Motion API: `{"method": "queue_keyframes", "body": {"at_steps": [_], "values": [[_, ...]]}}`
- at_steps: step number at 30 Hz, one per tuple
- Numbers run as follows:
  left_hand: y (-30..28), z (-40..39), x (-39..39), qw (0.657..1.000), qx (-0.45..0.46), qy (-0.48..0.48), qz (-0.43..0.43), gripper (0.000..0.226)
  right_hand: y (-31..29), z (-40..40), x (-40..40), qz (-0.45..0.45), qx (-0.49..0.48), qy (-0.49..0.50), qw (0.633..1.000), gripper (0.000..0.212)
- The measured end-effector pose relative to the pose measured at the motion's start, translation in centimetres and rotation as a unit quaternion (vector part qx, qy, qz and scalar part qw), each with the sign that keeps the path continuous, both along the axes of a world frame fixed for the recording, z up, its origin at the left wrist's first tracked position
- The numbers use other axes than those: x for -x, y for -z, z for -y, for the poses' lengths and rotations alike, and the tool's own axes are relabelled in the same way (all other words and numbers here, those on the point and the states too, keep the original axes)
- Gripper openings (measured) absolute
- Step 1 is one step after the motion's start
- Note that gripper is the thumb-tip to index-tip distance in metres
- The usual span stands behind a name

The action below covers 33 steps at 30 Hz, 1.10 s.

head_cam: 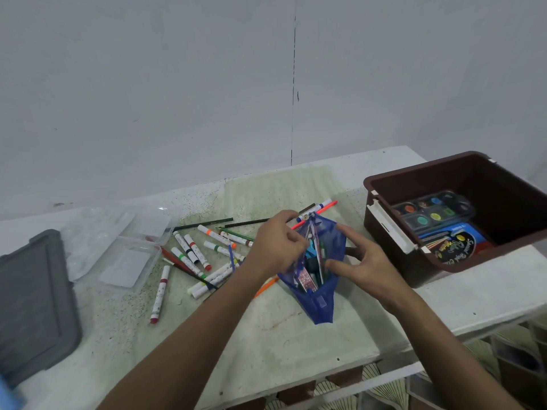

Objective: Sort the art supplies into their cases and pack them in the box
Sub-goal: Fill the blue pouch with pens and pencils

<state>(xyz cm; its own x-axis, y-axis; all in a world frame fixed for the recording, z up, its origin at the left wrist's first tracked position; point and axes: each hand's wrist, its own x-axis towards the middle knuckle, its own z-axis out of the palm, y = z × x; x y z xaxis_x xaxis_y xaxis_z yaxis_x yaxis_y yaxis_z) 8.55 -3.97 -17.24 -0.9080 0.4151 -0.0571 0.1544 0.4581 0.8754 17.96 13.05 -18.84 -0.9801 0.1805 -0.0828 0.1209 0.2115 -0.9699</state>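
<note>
The blue pouch is looking like thin, see-through mesh cloth. The brown box is showing smooth, slightly glossy plastic; the clear cases are glinting. The counter is looking matt, speckled, rough.

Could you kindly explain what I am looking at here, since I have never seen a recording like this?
There is no machine: a person wears a camera on the head, looking down at their own two bare arms. The left hand pinches one edge of a blue mesh pencil pouch, keeping it open; the right hand touches the other side with spread fingers. On the pale table lie loose markers and pencils, a clear plastic case and a grey lid. At right, a brown box already holds a watercolour palette.
</note>
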Motion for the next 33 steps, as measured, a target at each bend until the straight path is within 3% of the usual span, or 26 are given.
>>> {"method": "queue_keyframes", "body": {"at_steps": [3, 8, 12, 18, 25, 33], "values": [[0.9, -0.8, 0.2, 1.000, 0.014, -0.014, 0.015, 0.053, -0.5, -0.2, 0.3, -0.009, -0.033, 0.001, 0.999, 0.062], [0.5, -1.1, 1.3, 0.996, 0.047, -0.034, -0.061, 0.055, -1.4, -0.2, 0.5, -0.017, -0.028, -0.012, 0.999, 0.042], [0.4, -1.6, 2.7, 0.999, 0.013, 0.007, -0.037, 0.059, -1.5, -0.1, 1.9, -0.039, -0.001, 0.006, 0.999, 0.033], [0.7, -1.6, 4.1, 0.997, -0.043, -0.061, 0.006, 0.049, -1.2, -0.5, 6.5, -0.085, 0.016, 0.045, 0.995, 0.039], [-0.2, -0.7, 4.5, 0.990, -0.128, -0.059, 0.030, 0.051, -0.3, -0.9, 8.9, -0.038, 0.112, -0.089, 0.989, 0.049], [-2.1, 0.3, 4.3, 0.982, -0.185, -0.027, 0.016, 0.054, -1.9, -0.3, 9.9, -0.044, 0.101, -0.148, 0.983, 0.043]]}}
